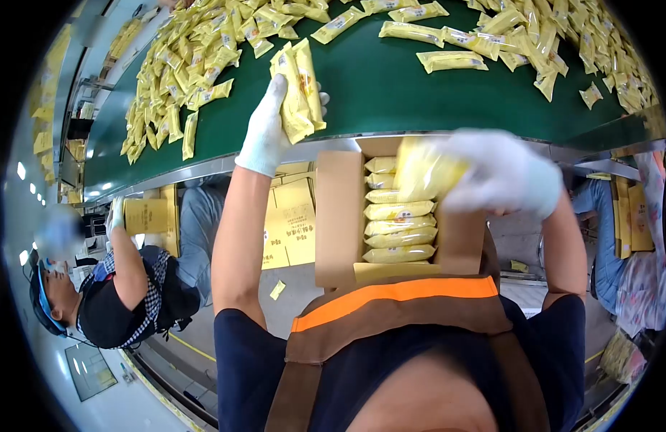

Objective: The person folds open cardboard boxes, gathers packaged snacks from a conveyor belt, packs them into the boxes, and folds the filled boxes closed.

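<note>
Carton [336, 216] appears part-filled; yellow packets [452, 61] are left beyond it, some pinched by left hand [266, 124]. Grip of right hand [507, 171] cannot be told.

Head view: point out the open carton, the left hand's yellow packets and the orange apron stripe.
Open carton [336, 223], head view: on a side flap.
Yellow packets [293, 97], head view: on one wrapper's middle.
Orange stripe [394, 292], head view: middle of its length.
</note>
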Available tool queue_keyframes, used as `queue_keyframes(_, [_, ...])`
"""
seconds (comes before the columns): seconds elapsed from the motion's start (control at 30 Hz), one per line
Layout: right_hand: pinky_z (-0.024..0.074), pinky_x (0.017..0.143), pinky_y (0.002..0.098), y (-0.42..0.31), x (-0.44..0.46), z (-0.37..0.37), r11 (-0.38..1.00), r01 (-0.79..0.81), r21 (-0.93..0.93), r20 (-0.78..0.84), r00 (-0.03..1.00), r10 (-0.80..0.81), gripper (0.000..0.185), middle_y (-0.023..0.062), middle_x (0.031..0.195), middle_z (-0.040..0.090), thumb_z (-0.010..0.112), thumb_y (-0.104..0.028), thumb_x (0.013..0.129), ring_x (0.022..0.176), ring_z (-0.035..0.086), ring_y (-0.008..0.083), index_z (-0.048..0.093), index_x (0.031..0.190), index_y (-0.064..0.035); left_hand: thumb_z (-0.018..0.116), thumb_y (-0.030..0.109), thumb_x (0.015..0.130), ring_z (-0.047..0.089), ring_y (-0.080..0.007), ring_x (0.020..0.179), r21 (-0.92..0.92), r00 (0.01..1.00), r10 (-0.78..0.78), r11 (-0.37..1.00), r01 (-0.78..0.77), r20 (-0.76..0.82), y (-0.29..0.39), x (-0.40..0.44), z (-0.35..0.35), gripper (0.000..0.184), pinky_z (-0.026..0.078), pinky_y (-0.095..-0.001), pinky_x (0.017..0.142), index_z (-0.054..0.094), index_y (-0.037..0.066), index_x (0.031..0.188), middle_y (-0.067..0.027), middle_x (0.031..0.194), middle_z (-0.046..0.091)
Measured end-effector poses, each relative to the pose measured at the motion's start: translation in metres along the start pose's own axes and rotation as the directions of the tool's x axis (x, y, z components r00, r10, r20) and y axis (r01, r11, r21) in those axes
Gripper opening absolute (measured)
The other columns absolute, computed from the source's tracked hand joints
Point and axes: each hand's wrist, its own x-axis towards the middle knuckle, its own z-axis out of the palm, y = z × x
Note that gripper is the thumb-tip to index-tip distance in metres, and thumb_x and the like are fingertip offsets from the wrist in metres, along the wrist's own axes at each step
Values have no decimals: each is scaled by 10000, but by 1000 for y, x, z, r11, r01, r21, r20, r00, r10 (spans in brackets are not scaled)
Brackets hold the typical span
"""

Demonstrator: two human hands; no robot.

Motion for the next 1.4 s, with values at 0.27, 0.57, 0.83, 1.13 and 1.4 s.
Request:
queue_keyframes(0.27, [460,785,433,-30,39,159,852,178,-493,-21,976,-217,680,101,967,578,683,-506,783,945,573,289,535,1327,-127,671,297,874,575,-315,1152,847,877,149,230,-480,457,-12,-93,49,621,483,-405,940,469,24,1394,-183,1279,577])
queue_keyframes(0.57, [427,929,434,-40,5,78,770,255,-586,108,965,-238,303,112,1124,609,556,-100,767,1127,545,322,616,1061,-59,705,392,777,565,-267,1055,736,744,89,-267,-622,662,-91,-96,43,588,429,-406,924,538,227,1316,-99,1145,598])
queue_keyframes(0.83, [498,793,388,7,44,82,597,535,-597,267,835,-481,124,38,887,595,628,-181,715,969,567,253,630,829,-132,629,409,848,528,-342,1211,751,747,90,-136,-646,659,-88,-97,31,577,400,-463,1025,519,103,1324,-174,1344,532])
queue_keyframes(1.13, [490,693,375,-119,29,49,539,408,-737,96,852,-515,159,31,816,537,668,-224,726,856,554,244,564,824,-154,552,202,951,634,-225,998,232,850,430,899,-372,-304,28,-135,-77,304,484,-381,953,636,38,1193,-128,1088,663])
queue_keyframes(1.4, [462,857,405,-259,72,-165,273,-133,-953,-299,568,-766,240,145,941,604,694,-174,805,939,544,326,611,982,-33,585,443,859,516,-326,1186,981,940,323,117,-158,113,-119,-137,-145,540,423,-425,967,581,92,1269,-225,1282,530])
